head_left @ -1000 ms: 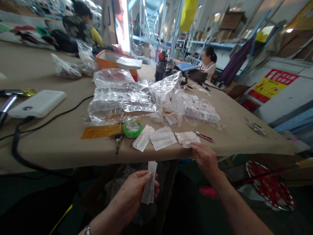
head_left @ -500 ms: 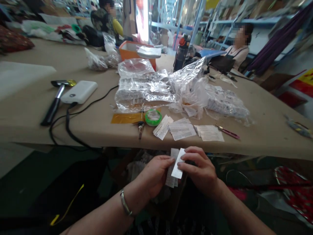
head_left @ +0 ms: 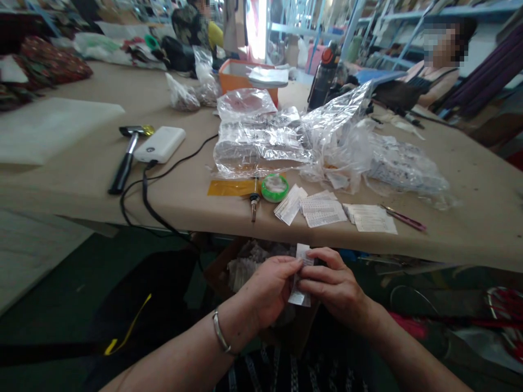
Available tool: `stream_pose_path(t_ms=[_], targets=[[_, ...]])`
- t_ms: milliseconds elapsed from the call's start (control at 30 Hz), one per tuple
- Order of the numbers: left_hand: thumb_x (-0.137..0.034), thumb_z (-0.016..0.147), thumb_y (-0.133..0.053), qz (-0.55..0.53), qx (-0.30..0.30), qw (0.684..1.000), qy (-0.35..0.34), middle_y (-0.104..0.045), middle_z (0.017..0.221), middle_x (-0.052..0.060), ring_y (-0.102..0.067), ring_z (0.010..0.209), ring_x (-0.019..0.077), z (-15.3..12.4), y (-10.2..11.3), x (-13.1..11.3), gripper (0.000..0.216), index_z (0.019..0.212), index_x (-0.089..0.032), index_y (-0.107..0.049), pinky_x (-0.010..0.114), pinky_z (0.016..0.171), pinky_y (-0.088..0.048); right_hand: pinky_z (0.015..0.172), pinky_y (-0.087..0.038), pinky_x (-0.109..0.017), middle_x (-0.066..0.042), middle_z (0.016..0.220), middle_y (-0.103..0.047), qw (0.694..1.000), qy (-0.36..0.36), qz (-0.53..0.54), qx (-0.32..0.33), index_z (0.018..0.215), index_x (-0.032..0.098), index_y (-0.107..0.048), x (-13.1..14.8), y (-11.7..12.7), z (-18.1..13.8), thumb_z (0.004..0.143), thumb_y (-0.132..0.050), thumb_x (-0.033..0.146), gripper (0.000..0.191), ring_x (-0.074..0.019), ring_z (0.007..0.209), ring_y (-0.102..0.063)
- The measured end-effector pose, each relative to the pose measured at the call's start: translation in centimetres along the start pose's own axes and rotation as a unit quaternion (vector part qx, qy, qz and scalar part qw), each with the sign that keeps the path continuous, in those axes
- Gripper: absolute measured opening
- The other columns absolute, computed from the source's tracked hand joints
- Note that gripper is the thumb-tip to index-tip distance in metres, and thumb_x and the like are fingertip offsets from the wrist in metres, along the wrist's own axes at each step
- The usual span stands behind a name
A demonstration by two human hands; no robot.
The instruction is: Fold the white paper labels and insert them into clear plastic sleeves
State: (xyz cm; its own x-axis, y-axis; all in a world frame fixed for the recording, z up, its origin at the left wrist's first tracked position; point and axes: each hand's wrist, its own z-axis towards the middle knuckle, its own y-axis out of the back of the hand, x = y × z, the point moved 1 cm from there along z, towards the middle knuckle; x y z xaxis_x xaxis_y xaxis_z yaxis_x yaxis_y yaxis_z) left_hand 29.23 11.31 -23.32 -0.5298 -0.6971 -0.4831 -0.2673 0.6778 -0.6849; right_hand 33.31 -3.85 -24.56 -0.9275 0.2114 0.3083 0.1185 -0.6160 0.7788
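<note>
The printed paper slips (head_left: 300, 297) are between the two hands, held off the near edge of the bench (head_left: 196, 209), on the person's side of it. Their long axis runs nearly straight up the view, pointing from the person toward the bench, and one end shows above the fingers, the other below.

The left hand (head_left: 272, 291) pinches the slips from the left, thumb laid along them. The right hand (head_left: 337, 286) closes on them from the right with bent fingers (its thumb is hidden, so I cannot tell how firm that hold is). Neither hand is nearer: both touch the slips.

Beyond them on the bench lie three loose piles in a row: the left pile (head_left: 291, 204), slanting; the middle pile (head_left: 324, 212), ahead of the right fingers; and the right pile (head_left: 375, 219), farther right, beside a pink-handled tool (head_left: 408, 220). The right hand is nearer to this last pile.
</note>
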Motion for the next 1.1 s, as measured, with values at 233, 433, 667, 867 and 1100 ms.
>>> stream_pose_path(t_ms=[233, 433, 667, 867, 1100], targets=[[-0.012, 0.067, -0.066, -0.012, 0.011, 1.0, -0.005, -0.054, 0.056, 0.002, -0.05, 0.046, 0.0076, -0.5, 0.1, 0.1, 0.006, 0.065, -0.007, -0.061, 0.018, 0.045, -0.038, 0.094, -0.041, -0.044, 0.0, 0.102, -0.07, 0.999, 0.012, -0.004, 0.04, 0.105, 0.027, -0.064, 0.4, 0.1, 0.1, 0.091, -0.05, 0.02, 0.021, -0.0229, 0.115, -0.048], [-0.015, 0.079, -0.056, -0.002, -0.012, 1.0, 0.002, -0.059, 0.062, 0.003, -0.056, 0.05, 0.0116, -1.1, 0.1, -0.2, 0.006, 0.077, -0.01, -0.059, 0.025, 0.051, -0.047, 0.093, -0.045, -0.045, -0.006, 0.11, -0.064, 0.993, -0.058, 0.087, -0.048, 0.115, 0.024, -0.058, 1.1, 0.4, -0.4, 0.085, -0.052, 0.011, 0.033, -0.0248, 0.116, -0.048], [-0.026, 0.085, -0.052, 0.073, -0.012, 0.997, 0.018, -0.062, 0.065, 0.007, -0.058, 0.05, 0.0139, -1.9, 0.1, 0.6, 0.017, 0.086, -0.01, -0.057, 0.027, 0.052, -0.048, 0.055, -0.049, -0.022, 0.001, 0.073, -0.062, 0.773, -0.449, 0.431, -0.12, 0.092, 0.019, -0.057, 1.5, -2.3, -0.2, 0.081, -0.06, 0.033, 0.018, -0.0114, 0.06, -0.058], [-0.032, 0.077, -0.063, 0.068, 0.064, 0.995, 0.025, -0.066, 0.072, 0.011, -0.061, 0.055, 0.0147, -2.4, 1.3, 1.3, 0.025, 0.084, -0.008, -0.062, 0.028, 0.055, -0.049, 0.038, -0.035, -0.014, 0.009, 0.054, -0.05, 0.618, -0.519, 0.572, -0.149, 0.075, 0.019, -0.049, 3.0, -3.7, 1.2, 0.075, -0.069, 0.034, 0.025, -0.0033, 0.039, -0.042], [-0.033, 0.072, -0.066, 0.029, 0.163, 0.984, 0.069, -0.058, 0.06, 0.006, -0.06, 0.054, 0.0151, -2.5, 3.5, 1.7, 0.026, 0.069, -0.007, -0.061, 0.027, 0.055, -0.049, 0.031, -0.031, -0.014, 0.009, 0.04, -0.049, 0.623, -0.525, 0.576, -0.068, 0.079, 0.02, -0.05, 4.3, -4.4, 1.0, 0.082, -0.06, 0.041, 0.024, -0.0058, 0.028, -0.041]])
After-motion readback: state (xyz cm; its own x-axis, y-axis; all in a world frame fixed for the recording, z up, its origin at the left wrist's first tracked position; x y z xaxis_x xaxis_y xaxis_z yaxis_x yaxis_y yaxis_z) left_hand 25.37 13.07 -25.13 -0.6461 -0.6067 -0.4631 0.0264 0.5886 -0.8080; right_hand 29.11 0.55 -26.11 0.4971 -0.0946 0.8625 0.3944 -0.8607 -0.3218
